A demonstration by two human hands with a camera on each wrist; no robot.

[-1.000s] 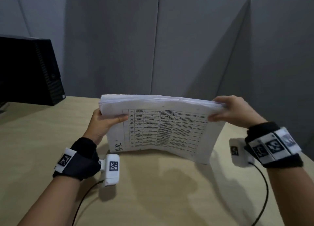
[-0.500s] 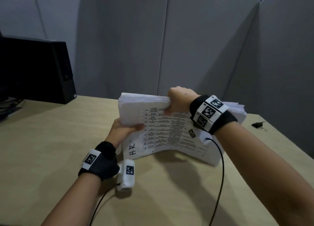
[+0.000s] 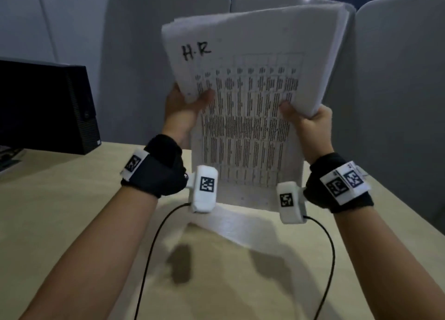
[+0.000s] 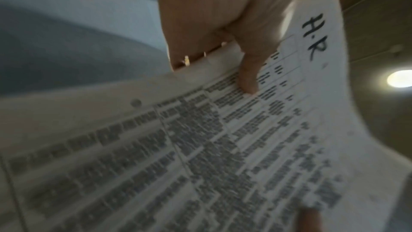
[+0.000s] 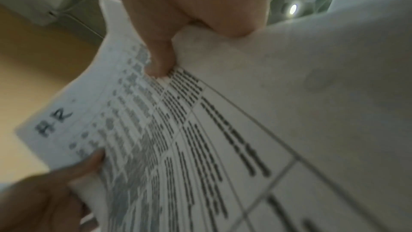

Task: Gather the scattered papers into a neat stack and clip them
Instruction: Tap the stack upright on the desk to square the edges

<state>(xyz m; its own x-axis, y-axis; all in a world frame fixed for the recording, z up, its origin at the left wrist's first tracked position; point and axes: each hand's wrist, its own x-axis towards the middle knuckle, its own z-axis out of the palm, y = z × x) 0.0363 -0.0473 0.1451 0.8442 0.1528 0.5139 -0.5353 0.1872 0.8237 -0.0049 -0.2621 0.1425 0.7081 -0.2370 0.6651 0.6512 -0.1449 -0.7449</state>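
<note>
A thick stack of white papers [image 3: 250,107] stands upright on its short edge on the wooden table [image 3: 60,211]. The front sheet carries a printed table and a handwritten "H.R" at its top left. My left hand [image 3: 185,112] grips the stack's left edge, thumb on the front sheet. My right hand [image 3: 305,122] grips the right edge the same way. In the left wrist view the thumb [image 4: 247,70] presses on the papers [image 4: 223,147]. In the right wrist view the thumb [image 5: 160,59] pinches the papers [image 5: 200,138]. No clip is in view.
A black computer case [image 3: 45,105] stands at the back left of the table. Grey partition panels [image 3: 120,67] close off the back and right sides. Two black cables [image 3: 154,247] run from the wrist cameras across the near table.
The stack has been turned from lying on its long edge to standing on its short edge. My right hand went from the top edge to the right side. The view tilted upward.
</note>
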